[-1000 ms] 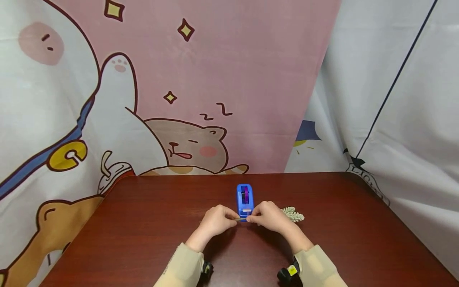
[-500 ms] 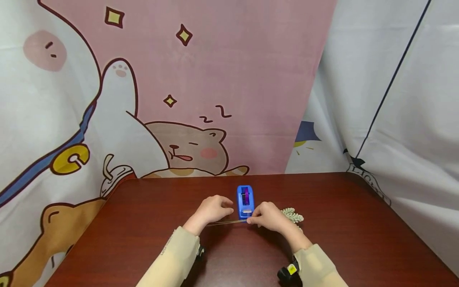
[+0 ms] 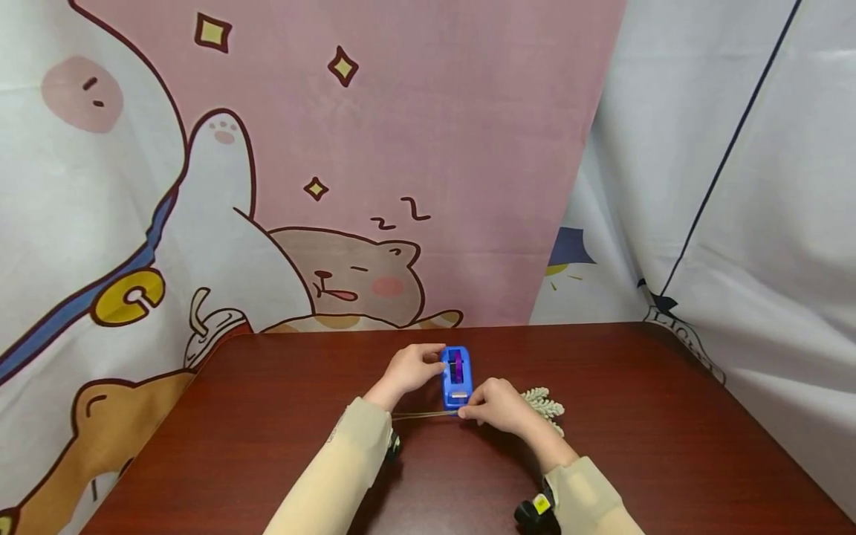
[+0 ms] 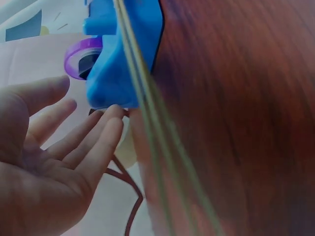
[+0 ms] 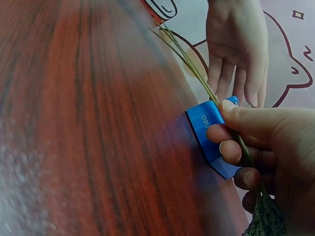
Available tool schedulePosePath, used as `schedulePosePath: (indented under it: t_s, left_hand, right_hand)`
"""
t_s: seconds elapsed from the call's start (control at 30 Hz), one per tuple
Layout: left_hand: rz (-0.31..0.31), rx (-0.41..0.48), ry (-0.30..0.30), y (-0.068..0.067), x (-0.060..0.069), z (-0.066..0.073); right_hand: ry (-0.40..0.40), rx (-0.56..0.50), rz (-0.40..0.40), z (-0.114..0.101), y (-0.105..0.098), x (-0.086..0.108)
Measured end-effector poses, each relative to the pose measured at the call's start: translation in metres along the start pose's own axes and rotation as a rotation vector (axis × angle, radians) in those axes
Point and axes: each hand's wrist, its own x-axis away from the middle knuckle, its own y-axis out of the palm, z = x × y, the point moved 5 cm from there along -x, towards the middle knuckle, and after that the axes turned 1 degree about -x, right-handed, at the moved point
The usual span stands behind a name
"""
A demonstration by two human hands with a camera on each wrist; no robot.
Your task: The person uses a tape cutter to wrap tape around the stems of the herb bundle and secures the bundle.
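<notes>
On the table stands a blue tape dispenser (image 3: 458,388) with a purple tape roll (image 4: 69,60) in it. My left hand (image 3: 409,368) is at the dispenser's far left side, fingers spread and fairly straight; its fingertips are close to the dispenser, and contact is hard to tell. Between thumb and fingers, my right hand (image 3: 500,405) pinches a small bunch of thin stems (image 5: 189,61) at the dispenser's near end. Those stems run left in front of the dispenser. Pale green leafy heads (image 3: 545,403) stick out behind the right hand, partly hidden by it.
The brown wooden table (image 3: 267,446) spreads to both sides of the hands. Behind it hangs a pink and white cartoon cloth (image 3: 481,163). A black wrist camera (image 3: 535,513) sits below the right sleeve.
My left hand has let go of the stems, moved off to the left, then gone forward to the dispenser's far left side. The right hand keeps its pinch in nearly the same place.
</notes>
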Motion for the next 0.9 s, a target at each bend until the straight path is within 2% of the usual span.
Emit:
schedulePosePath:
  t_s: [0.2,0.4,0.57,0.9]
  left_hand:
    - [0.076,0.054,-0.070,0.007,-0.005,-0.008]
    - [0.138,0.107,-0.114,0.013,-0.006,-0.007]
    - [0.140,0.166,-0.129,0.016,-0.006,-0.004]
    - [0.133,0.160,-0.148,0.015,-0.005,-0.002]
  right_hand:
    - [-0.037,0.008,-0.001,0.000,0.002,-0.002]
    - [-0.041,0.016,-0.002,0.002,0.002,-0.002]
    - [-0.040,0.017,0.002,0.002,0.001,-0.002]
    - [-0.042,0.021,0.008,0.004,0.002,-0.003]
